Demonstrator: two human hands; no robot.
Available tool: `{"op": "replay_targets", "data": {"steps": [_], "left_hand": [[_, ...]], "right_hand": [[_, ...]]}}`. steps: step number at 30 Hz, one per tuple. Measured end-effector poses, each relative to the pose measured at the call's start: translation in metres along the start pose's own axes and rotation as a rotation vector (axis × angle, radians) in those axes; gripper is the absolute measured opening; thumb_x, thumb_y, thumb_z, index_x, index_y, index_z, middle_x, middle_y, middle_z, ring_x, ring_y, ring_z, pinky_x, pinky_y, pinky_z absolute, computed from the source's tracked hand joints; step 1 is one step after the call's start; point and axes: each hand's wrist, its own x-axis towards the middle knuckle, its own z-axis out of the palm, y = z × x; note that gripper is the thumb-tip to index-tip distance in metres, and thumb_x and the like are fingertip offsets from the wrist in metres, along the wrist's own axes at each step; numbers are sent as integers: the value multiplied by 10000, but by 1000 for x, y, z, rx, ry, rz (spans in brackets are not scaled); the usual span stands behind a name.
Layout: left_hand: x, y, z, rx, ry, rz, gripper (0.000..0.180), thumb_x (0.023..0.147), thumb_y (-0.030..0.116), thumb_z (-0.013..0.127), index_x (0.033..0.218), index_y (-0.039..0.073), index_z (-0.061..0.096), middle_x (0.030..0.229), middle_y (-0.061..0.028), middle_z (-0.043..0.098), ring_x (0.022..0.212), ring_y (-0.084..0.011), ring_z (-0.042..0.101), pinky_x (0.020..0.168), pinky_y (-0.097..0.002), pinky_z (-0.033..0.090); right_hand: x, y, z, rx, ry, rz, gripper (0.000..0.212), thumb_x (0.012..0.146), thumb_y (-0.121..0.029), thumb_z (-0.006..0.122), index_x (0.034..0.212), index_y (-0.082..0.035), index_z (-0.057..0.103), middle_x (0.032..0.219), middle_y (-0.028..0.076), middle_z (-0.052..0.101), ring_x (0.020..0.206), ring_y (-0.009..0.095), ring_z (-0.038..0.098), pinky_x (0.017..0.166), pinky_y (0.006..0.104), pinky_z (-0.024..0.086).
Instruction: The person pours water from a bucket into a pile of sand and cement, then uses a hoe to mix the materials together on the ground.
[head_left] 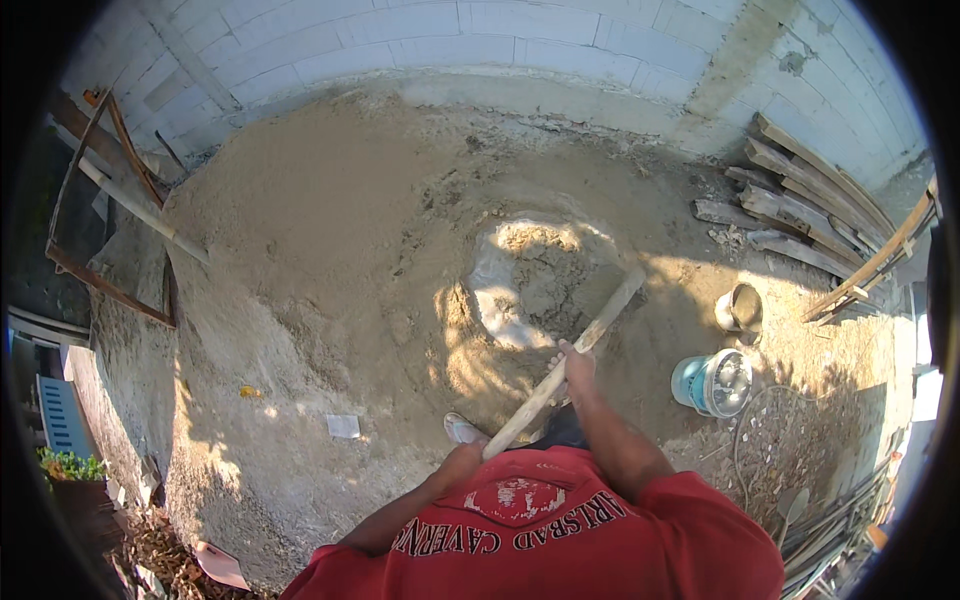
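A long, pale wooden tool handle [612, 308] slants across in front of me, from my waist to the far right. My left hand [462, 464] is closed round its near end, beside my body. Farther along, my right hand [577, 368] grips the handle around its middle. No blade can be made out at the far end, so I cannot tell the kind of tool. Beyond my hands lies a round patch of grey, wet-looking mix [565, 285], with a whitish powdery rim [492, 290] on its left. The handle passes over the near right side of this patch.
A broad sand heap [290, 190] spreads on the left, below a white block wall [430, 45]. At right stand a blue bucket [690, 382] and a smaller grey pail [746, 307]. Weathered planks [790, 205] lie far right. A thin hose [738, 440] curls near the bucket.
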Motion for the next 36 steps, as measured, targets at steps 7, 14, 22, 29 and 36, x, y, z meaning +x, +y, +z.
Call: {"op": "replay_targets", "data": {"steps": [7, 14, 22, 29, 36], "left_hand": [[137, 24, 21, -172, 4, 107, 510, 839, 426, 743, 1141, 26, 648, 960, -251, 706, 934, -433, 685, 799, -488, 534], [313, -71, 25, -179, -58, -73, 495, 833, 395, 782, 1066, -24, 655, 767, -173, 682, 713, -291, 695, 674, -426, 539], [339, -185, 8, -216, -406, -621, 544, 830, 405, 768, 1156, -12, 641, 872, -217, 713, 824, -360, 715, 762, -456, 556], [225, -170, 27, -295, -218, -292, 461, 860, 324, 736, 1174, -4, 655, 947, -259, 715, 928, -405, 712, 805, -457, 559], [425, -90, -47, -408, -29, -191, 356, 862, 258, 760, 1057, -23, 663, 751, -138, 699, 654, -199, 674, 620, -367, 530]], "right_hand": [[80, -79, 16, -50, 161, -268, 201, 927, -146, 683, 937, -72, 496, 726, 27, 542, 554, 131, 558, 483, 317, 497], [276, 29, 46, -150, 268, -208, 305, 899, -159, 691, 1054, 32, 509, 682, 80, 584, 493, 165, 588, 456, 326, 497], [391, 283, 75, -267, 277, 363, 212, 900, -175, 655, 1005, -16, 564, 698, 62, 568, 561, 181, 587, 479, 371, 506], [255, 174, 114, -260, 261, 151, 259, 932, -103, 633, 1131, 0, 503, 722, 25, 546, 520, 118, 537, 437, 291, 461], [397, 32, 170, -540, 201, -293, 341, 941, -226, 667, 1079, 60, 541, 673, 94, 604, 505, 198, 609, 493, 341, 503]]}}
